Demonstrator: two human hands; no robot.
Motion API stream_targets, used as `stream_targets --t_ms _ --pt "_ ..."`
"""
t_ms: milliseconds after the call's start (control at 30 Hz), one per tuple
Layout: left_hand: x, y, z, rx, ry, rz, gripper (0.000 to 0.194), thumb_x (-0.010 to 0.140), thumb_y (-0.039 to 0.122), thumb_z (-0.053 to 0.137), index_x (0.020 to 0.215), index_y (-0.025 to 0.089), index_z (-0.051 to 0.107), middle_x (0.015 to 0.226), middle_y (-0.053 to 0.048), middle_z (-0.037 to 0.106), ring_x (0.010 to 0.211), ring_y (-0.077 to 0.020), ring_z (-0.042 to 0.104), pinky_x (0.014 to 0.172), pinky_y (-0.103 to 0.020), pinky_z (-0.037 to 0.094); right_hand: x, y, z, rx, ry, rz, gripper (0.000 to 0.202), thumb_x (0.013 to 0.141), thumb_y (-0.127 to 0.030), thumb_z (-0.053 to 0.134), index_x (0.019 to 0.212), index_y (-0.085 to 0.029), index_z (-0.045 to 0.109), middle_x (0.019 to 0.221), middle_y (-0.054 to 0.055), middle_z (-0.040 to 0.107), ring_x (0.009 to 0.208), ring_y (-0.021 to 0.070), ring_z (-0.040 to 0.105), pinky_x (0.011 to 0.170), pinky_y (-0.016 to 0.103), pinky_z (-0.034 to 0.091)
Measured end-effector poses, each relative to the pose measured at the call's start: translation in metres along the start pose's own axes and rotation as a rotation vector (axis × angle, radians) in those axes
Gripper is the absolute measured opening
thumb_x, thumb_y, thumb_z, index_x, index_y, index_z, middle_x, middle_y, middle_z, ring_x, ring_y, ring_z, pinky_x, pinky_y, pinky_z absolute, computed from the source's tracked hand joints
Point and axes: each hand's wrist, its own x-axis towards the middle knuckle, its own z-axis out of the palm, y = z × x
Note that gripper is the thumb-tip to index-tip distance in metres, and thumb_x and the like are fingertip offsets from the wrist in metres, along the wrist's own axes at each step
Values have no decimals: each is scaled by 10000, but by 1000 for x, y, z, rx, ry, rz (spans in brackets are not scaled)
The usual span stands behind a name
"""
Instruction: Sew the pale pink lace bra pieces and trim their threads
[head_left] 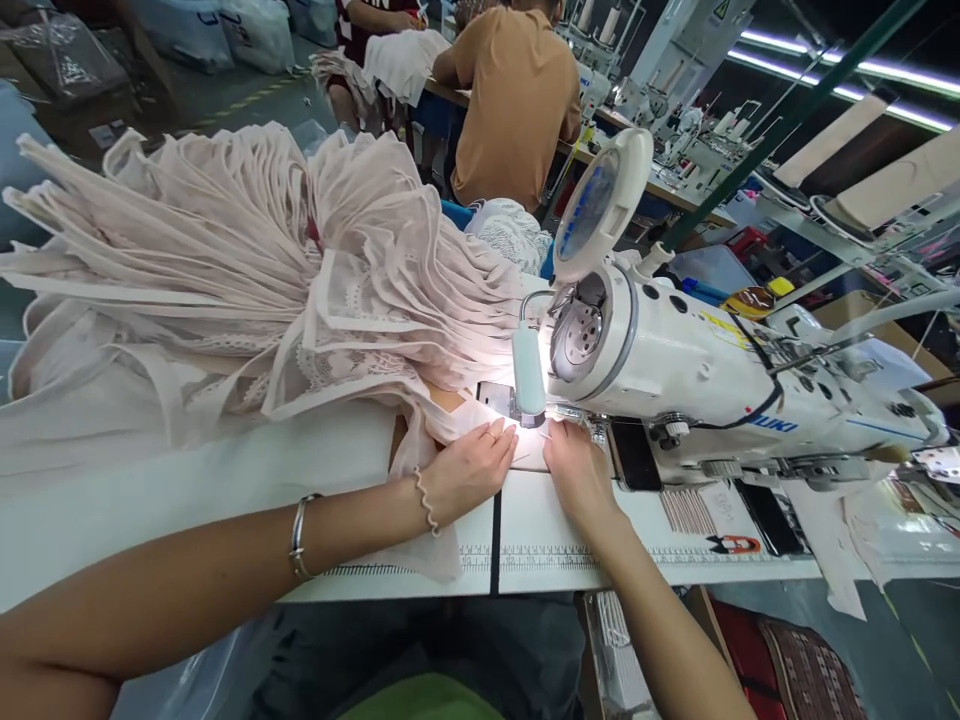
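A white sewing machine [675, 350] stands in front of me, its lamp [528, 370] lighting the needle area. Just left of the presser foot, my left hand [469, 470] is closed, fingertips pinching the edge of a pale pink sheer fabric [420, 430]. My right hand [579, 475] is on the other side of the light, its fingers bent together near the needle plate. Whatever lies between those fingertips is tiny and mostly hidden. The fabric runs leftward into a large bundle of pale pink lace-trimmed pieces [360, 260] heaped on the table.
A ruler strip [555, 552] runs along the front edge of the white table [315, 450]. To the right lie orange-handled thread snips [733, 544] and a dark phone-like slab [766, 515]. A round magnifier-like disc [604, 205] rises above the machine head. A person in a brown shirt [510, 100] sits ahead.
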Motion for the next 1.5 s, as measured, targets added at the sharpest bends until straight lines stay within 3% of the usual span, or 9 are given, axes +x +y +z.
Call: stream_targets --t_ms 133,333,433,700,900,1033,1167,1367,1500 --pt "2 -4 -2 -66 -37 24 364 954 -19 363 1220 -23 612 1234 -197 678 1170 -254 635 1042 -376 470 18 -8 -3 48 -127 42 199 972 -212 462 822 -195 591 694 40 624 606 183 560 561 281 338" --pt "2 -12 2 -395 3 -289 376 961 13 346 1242 64 589 1258 -129 684 1228 -185 614 1046 -328 510 9 -18 13 182 71 42 164 911 -207 420 890 -168 579 666 45 630 577 189 552 558 280 309" --pt "0 -6 1 -537 44 -232 403 964 25 325 1266 116 576 1287 -80 678 1245 -147 602 1048 -289 510 3 -17 19 250 131 43 123 844 -188 427 817 -193 546 636 37 622 560 186 535 551 276 303" --pt "-1 9 0 -204 -55 -76 429 963 24 332 1345 -18 521 1383 -192 593 1327 -255 535 1136 -391 411 1 -15 16 408 133 51 195 910 -227 377 815 -213 547 614 16 613 554 183 538 546 277 337" --pt "0 7 -2 -148 -97 -71 417 965 38 354 1333 0 545 1381 -198 591 1321 -270 536 1118 -417 418 1 -12 10 477 97 53 187 921 -226 396 832 -209 559 610 5 603 549 178 541 546 284 381" --pt "2 3 -3 -150 -84 -32 387 984 57 346 1295 11 571 1338 -169 627 1290 -255 558 1109 -379 412 -4 4 2 598 -14 -108 164 939 -312 513 1014 -197 603 890 59 685 832 204 645 725 309 517" --pt "3 1 2 -145 -30 -26 383 989 39 304 1253 18 582 1285 -160 659 1263 -234 577 1115 -381 398 -10 16 9 523 153 -310 298 973 -292 536 1248 -194 594 1229 117 658 1147 241 593 978 406 496" --pt "6 -2 -1 -242 -25 -104 327 1008 65 300 1189 51 572 1182 -149 666 1181 -231 601 1068 -393 430 -9 4 13 369 239 -387 320 1001 -251 474 1267 -165 631 1195 129 669 1104 248 589 1007 439 484" --pt "10 -9 -9 -245 -83 -159 283 1001 48 328 998 84 609 954 -113 666 903 -214 632 842 -365 510 -6 -3 12 202 277 -287 302 998 -245 465 1176 -148 688 1062 133 684 997 265 593 887 415 511"
